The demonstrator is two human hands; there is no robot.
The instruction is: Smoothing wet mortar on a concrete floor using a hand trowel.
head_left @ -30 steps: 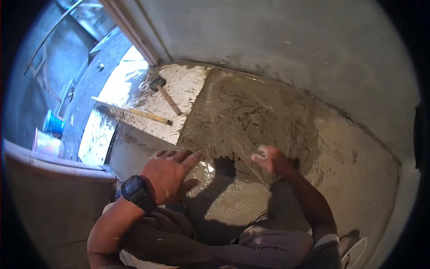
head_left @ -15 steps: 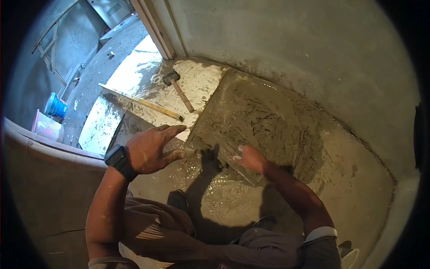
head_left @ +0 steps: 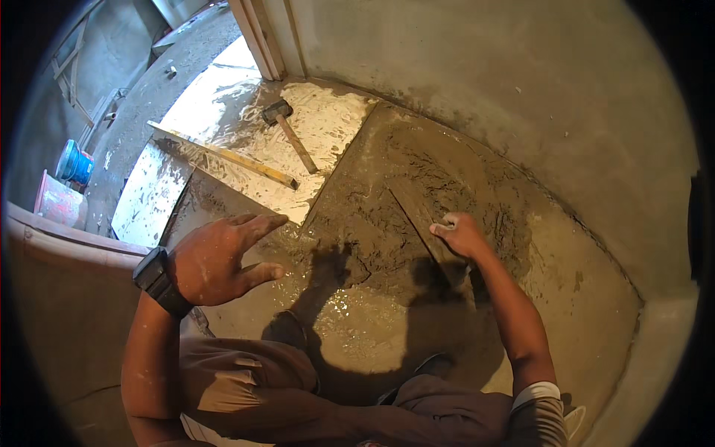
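My right hand [head_left: 460, 235] is closed on a long, flat trowel [head_left: 415, 208] smeared with mortar; its handle is hidden in my grip. The blade lies slanted over the wet grey-brown mortar [head_left: 484, 175], its far end pointing up and left. My left hand [head_left: 212, 261], with a dark watch [head_left: 160, 279] on the wrist, hovers left of the mortar. Its thumb and fingers are apart and nothing is in them. Beyond the left hand are the light, mortar-smeared tiles [head_left: 328, 112].
A mallet [head_left: 294, 138] and a yellowish straightedge [head_left: 253, 167] lie on the tiles. A plastered wall [head_left: 477, 67] bounds the mortar at the back and right. A door frame [head_left: 257, 37] stands behind the tiles. Blue [head_left: 74, 164] and pinkish [head_left: 59, 201] buckets sit at far left.
My right hand and the trowel have moved right across the mortar, and the blade has turned steeper. My left hand has shifted left and slightly down, still open.
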